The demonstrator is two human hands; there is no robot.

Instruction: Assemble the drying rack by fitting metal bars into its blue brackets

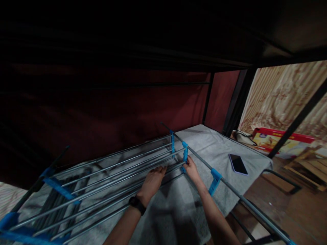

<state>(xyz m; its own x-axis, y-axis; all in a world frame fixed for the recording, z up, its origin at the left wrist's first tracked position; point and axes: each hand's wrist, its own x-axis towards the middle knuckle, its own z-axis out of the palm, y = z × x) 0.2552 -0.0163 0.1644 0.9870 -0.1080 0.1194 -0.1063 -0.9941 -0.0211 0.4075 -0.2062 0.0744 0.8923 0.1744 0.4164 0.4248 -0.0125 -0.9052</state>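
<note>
A rack of grey metal tubes (122, 177) with blue plastic brackets lies across the grey bed cover (163, 211). My left hand (153, 182), with a black watch (137, 205) on its wrist, is closed over one tube near the rack's right end. At that end, the fingers of my right hand (191, 169) pinch a blue bracket (185, 153) where the tube meets it. Part of those fingers is hidden behind the bracket. Another blue bracket (215, 182) hangs on the long side pole, to the right of my right forearm.
A phone (238, 164) lies on the cover at the right. Several loose dark tubes (55, 204) rest under the rack's left end. A dark bed frame post (240, 98) and a low overhead deck surround the space. Beyond stand a red-and-yellow box (281, 141) and wooden pieces (309, 166).
</note>
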